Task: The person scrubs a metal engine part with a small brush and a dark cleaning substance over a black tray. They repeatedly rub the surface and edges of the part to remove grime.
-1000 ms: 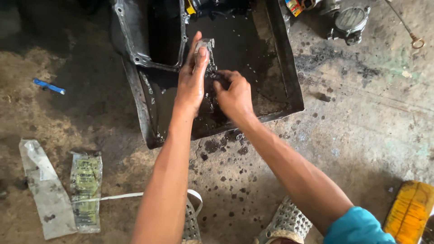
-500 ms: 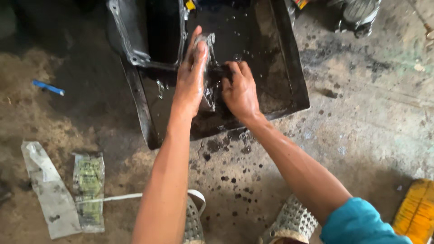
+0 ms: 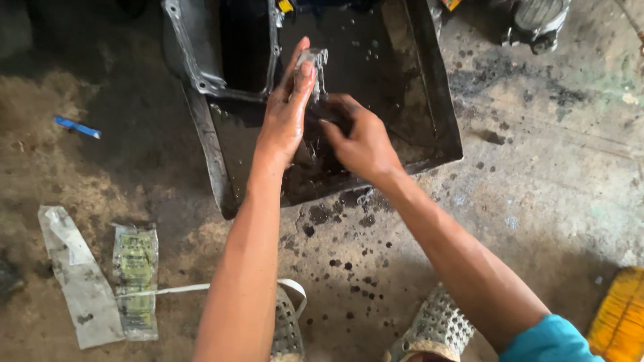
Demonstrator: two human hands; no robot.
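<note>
My left hand (image 3: 285, 114) is wrapped around a small wet metal part (image 3: 315, 64), held upright over a black oily tray (image 3: 443, 121) on the concrete floor. Liquid drips off the part. My right hand (image 3: 362, 141) is close beside it, fingers curled against the lower end of the part, just above the dark liquid in the tray. Both hands are greasy. How much of the part my right hand grips is hidden by the fingers.
A grey metal pan-shaped casing (image 3: 201, 60) leans in the tray's left side. Torn wrappers (image 3: 134, 275) and a white strip lie at lower left, a blue stick (image 3: 77, 127) at left, another metal part (image 3: 537, 23) top right, a yellow object (image 3: 620, 315) bottom right. My sandalled feet (image 3: 429, 328) stand below.
The view has shifted slightly left. Both hands stay over the tray, my left hand has lifted the part a little and more liquid runs off it.
</note>
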